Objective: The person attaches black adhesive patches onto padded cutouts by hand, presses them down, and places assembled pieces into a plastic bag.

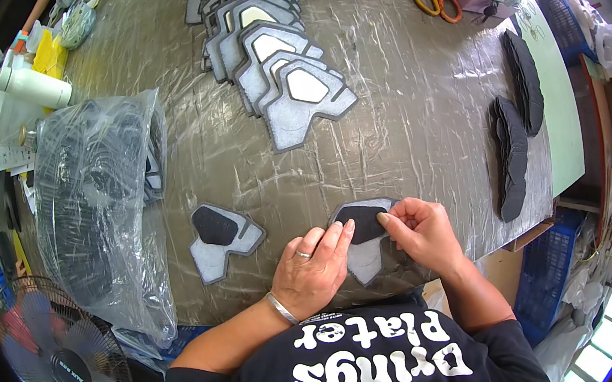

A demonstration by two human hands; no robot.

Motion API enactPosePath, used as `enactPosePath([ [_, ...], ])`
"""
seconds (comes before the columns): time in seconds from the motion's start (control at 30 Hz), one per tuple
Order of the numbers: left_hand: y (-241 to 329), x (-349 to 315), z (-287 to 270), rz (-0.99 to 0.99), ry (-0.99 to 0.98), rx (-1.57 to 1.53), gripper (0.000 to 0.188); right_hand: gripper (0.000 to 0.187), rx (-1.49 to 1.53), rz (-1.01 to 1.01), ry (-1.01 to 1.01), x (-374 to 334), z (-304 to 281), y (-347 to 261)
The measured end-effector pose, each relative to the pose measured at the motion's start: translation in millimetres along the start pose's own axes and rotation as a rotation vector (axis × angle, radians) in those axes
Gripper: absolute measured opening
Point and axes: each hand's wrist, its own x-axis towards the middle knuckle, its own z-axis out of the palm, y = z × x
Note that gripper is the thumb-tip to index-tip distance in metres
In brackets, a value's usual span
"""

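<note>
A grey piece with a dark edge (366, 260) lies on the table in front of me, with a black pad (365, 223) over its upper part. The extended fingers of my left hand (316, 265) rest at the pad's left side; a ring and a metal bracelet show on that hand and wrist. At the pad's right edge, my right hand (425, 232) pinches it between thumb and forefinger. To the left lies a similar grey piece (214, 265) with a black pad (215, 225) set in its upper part.
A long overlapping row of grey pieces with pale centres (287, 121) runs to the far side. Stacked black pads (511, 160) lie at the right. A filled clear plastic bag (96, 207), white bottle (34, 87) and fan (70, 369) are left; orange-handled scissors (443, 5) lie far right.
</note>
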Motion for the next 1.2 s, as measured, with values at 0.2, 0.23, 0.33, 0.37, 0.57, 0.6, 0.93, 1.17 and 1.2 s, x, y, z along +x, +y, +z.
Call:
enactPosePath([
  [0.2, 0.2, 9.8, -3.4, 0.068, -0.073, 0.122, 0.051, 0.021, -0.158, -0.1, 0.066, 0.3, 2.8, -0.8],
  [0.23, -0.1, 10.8, -3.4, 0.073, -0.077, 0.122, 0.051, 0.022, -0.227, -0.153, 0.094, 0.1, 2.8, -0.1],
  [0.33, -0.5, 11.4, -2.6, 0.085, -0.094, 0.126, 0.052, 0.025, -0.598, -0.234, 0.168, -0.4, -0.8, 2.8],
  [0.37, 0.1, 10.8, -2.1, 0.081, -0.106, 0.124, 0.053, 0.025, -0.593, -0.234, 0.169, -2.4, -0.5, 0.8],
  [0.57, 0.2, 8.9, 4.2, 0.064, -0.07, 0.132, 0.054, 0.041, -0.759, -0.785, 0.07, -11.1, 14.1, 4.5],
  [0.6, 1.9, 6.5, 3.8, 0.046, -0.056, 0.137, 0.054, 0.041, -0.756, -0.785, 0.069, -11.6, 14.6, 7.4],
  [0.93, 6.5, 4.0, -4.0, 0.009, -0.083, 0.182, 0.054, 0.056, -1.011, -0.74, -0.063, -33.0, -4.6, 31.3],
  [1.17, 1.1, -7.6, -12.0, 0.039, -0.114, 0.171, 0.05, 0.053, -1.06, -0.733, -0.045, -38.7, -3.1, 25.3],
  [1.2, 0.1, -9.9, -14.2, 0.068, -0.134, 0.135, 0.049, 0.053, -1.057, -0.733, -0.046, -38.2, -2.9, 24.8],
])
